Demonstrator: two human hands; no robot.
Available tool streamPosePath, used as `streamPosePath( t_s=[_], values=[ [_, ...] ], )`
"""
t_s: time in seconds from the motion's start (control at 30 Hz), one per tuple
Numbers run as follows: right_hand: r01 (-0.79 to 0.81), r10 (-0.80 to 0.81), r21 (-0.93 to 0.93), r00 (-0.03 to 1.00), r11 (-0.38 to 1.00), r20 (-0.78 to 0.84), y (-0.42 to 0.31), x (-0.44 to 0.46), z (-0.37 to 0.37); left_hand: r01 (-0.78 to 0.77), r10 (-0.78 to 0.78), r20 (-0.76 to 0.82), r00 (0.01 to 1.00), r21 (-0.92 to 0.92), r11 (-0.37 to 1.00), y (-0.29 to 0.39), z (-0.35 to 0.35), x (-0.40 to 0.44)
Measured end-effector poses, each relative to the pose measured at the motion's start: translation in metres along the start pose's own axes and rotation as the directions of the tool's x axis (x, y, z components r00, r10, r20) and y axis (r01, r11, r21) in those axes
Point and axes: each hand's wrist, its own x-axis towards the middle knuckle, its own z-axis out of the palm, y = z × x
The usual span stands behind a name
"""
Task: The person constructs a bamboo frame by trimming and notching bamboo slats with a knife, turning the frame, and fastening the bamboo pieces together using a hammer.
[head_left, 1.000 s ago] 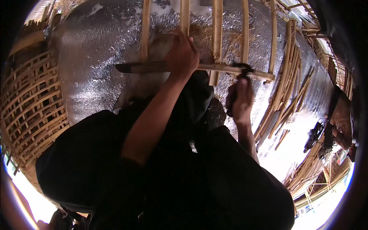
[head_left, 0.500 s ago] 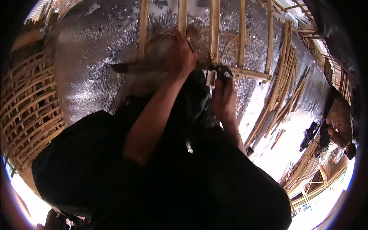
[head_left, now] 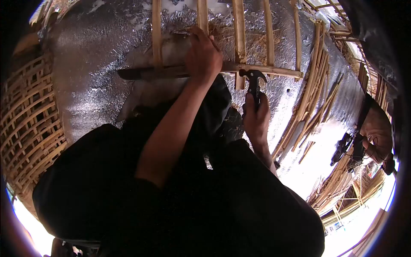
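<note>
My right hand (head_left: 257,118) is wrapped round the dark handle of a claw hammer (head_left: 253,81), its head close to a bamboo crosspiece (head_left: 278,71). Several upright bamboo slats (head_left: 239,34) meet this crosspiece, forming a frame on the shiny foil sheet. My left hand (head_left: 204,58) is closed over the spot where one slat (head_left: 202,15) reaches the crosspiece; the palm side is hidden. Left of that hand, a long piece with a dark end (head_left: 132,74) lies in line with the crosspiece; I cannot tell whether it is separate.
Silvery foil sheet (head_left: 90,77) covers the ground. At the left is a woven bamboo lattice (head_left: 32,109). Bundled bamboo strips (head_left: 314,81) lie at the right, with another person's hand (head_left: 374,147) near a dark device (head_left: 342,147) farther out.
The hammer head has shifted slightly right and shows more clearly, with my right hand lower beneath it. My left hand stays over the frame, almost unmoved.
</note>
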Motion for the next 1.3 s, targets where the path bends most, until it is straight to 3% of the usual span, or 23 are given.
streamPosePath(
  t_s=[0.03, 0.07, 0.13, 0.2, 0.23, 0.3, 0.37, 0.47, 0.5, 0.6, 0.67, 0.7, 0.73, 0.8, 0.83, 0.9, 0.97, 1.07, 1.1, 1.13, 1.17, 1.27, 1.3],
  values=[
    [0.031, -0.034, -0.054, 0.998, 0.998, -0.059, -0.003, 0.000, -0.001, 0.025, -0.024, 0.029, 0.999, -0.006, 1.000, -0.001, 0.001, 0.000],
    [-0.071, 0.087, 0.153, 0.991, 0.986, -0.102, -0.009, -0.005, -0.004, 0.011, -0.011, 0.013, 1.000, 0.001, 1.000, -0.003, 0.002, -0.002],
    [0.032, 0.087, 0.384, 0.953, 0.923, -0.291, -0.029, -0.015, 0.004, -0.018, 0.019, -0.020, 1.000, 0.019, 1.000, 0.000, -0.004, -0.002],
    [0.237, -0.276, -0.224, 0.947, 0.945, -0.162, -0.001, 0.000, 0.023, -0.003, 0.003, 0.028, 1.000, 0.030, 1.000, -0.002, -0.004, 0.001],
    [0.294, -0.345, -0.288, 0.927, 0.911, -0.147, -0.003, -0.001, 0.027, 0.002, -0.004, 0.049, 0.999, 0.035, 0.999, -0.003, -0.002, 0.002],
    [0.007, -0.005, -0.199, 1.000, 0.980, 0.012, -0.032, 0.000, 0.005, -0.054, 0.054, -0.008, 0.999, 0.044, 0.998, -0.008, 0.006, 0.003],
    [0.295, -0.318, -0.144, 0.930, 0.945, -0.181, -0.007, -0.009, -0.001, 0.017, -0.019, 0.043, 0.999, 0.058, 0.998, 0.001, -0.011, -0.004],
    [0.244, -0.140, -0.621, 0.967, 0.745, 0.213, -0.017, -0.007, 0.000, -0.097, 0.098, -0.081, 0.992, 0.020, 0.995, -0.008, 0.000, -0.004],
    [0.287, -0.237, -0.492, 0.958, 0.822, 0.163, -0.018, -0.002, 0.008, -0.040, 0.040, -0.029, 0.999, 0.002, 0.999, -0.005, -0.002, -0.003],
    [0.129, -0.129, -0.166, 0.992, 0.978, 0.010, -0.042, -0.003, -0.004, -0.023, 0.023, 0.002, 1.000, 0.057, 0.998, -0.005, -0.003, -0.001],
    [0.390, -0.388, -0.077, 0.835, 0.917, -0.389, -0.009, -0.011, 0.015, -0.022, 0.022, -0.005, 1.000, 0.033, 0.999, -0.009, -0.005, -0.013],
    [0.255, -0.274, -0.185, 0.958, 0.949, -0.087, -0.013, -0.005, 0.017, -0.024, 0.024, 0.001, 1.000, 0.050, 0.998, -0.010, -0.005, -0.009],
    [0.151, -0.087, -0.330, 0.976, 0.932, 0.199, -0.019, 0.004, 0.014, -0.027, 0.027, 0.008, 1.000, 0.062, 0.998, -0.008, -0.004, -0.002],
    [0.201, -0.151, -0.395, 0.977, 0.896, 0.153, -0.032, 0.000, 0.006, -0.029, 0.029, -0.008, 1.000, -0.004, 1.000, -0.003, 0.003, 0.003],
    [0.310, -0.333, -0.411, 0.943, 0.857, 0.018, -0.032, 0.004, 0.008, -0.028, 0.028, -0.010, 1.000, 0.029, 0.999, -0.003, -0.003, 0.010],
    [0.180, -0.207, -0.146, 0.959, 0.973, -0.195, -0.034, -0.018, 0.010, -0.042, 0.043, -0.045, 0.998, 0.032, 0.999, -0.002, -0.009, -0.004],
    [0.224, -0.200, -0.345, 0.974, 0.911, 0.104, -0.023, 0.002, 0.010, -0.071, 0.067, -0.099, 0.993, -0.031, 0.997, -0.025, 0.017, 0.002],
    [0.726, -0.743, -0.352, 0.660, 0.591, 0.115, 0.001, 0.014, -0.021, 0.048, -0.048, 0.047, 0.998, 0.007, 0.999, -0.012, 0.002, 0.000],
    [0.460, -0.463, -0.071, 0.886, 0.885, -0.039, 0.012, 0.007, -0.027, 0.033, -0.035, 0.063, 0.997, 0.034, 0.999, -0.010, -0.006, -0.004],
    [0.218, -0.211, 0.164, 0.976, 0.962, -0.059, 0.011, 0.004, -0.035, 0.020, -0.025, 0.066, 0.998, 0.064, 0.998, -0.012, -0.010, -0.002],
    [-0.020, 0.055, 0.410, 0.996, 0.912, -0.075, 0.009, 0.002, -0.043, 0.040, -0.044, 0.043, 0.998, 0.090, 0.995, -0.018, -0.011, -0.003],
    [-0.143, 0.298, 0.662, 0.946, 0.735, -0.126, 0.015, 0.003, -0.046, 0.105, -0.127, 0.114, 0.985, 0.179, 0.978, -0.020, -0.041, -0.009],
    [-0.158, 0.262, 0.680, 0.964, 0.716, -0.052, 0.024, 0.006, -0.050, 0.046, -0.054, 0.035, 0.998, 0.198, 0.979, -0.029, -0.038, -0.013]
  ],
)
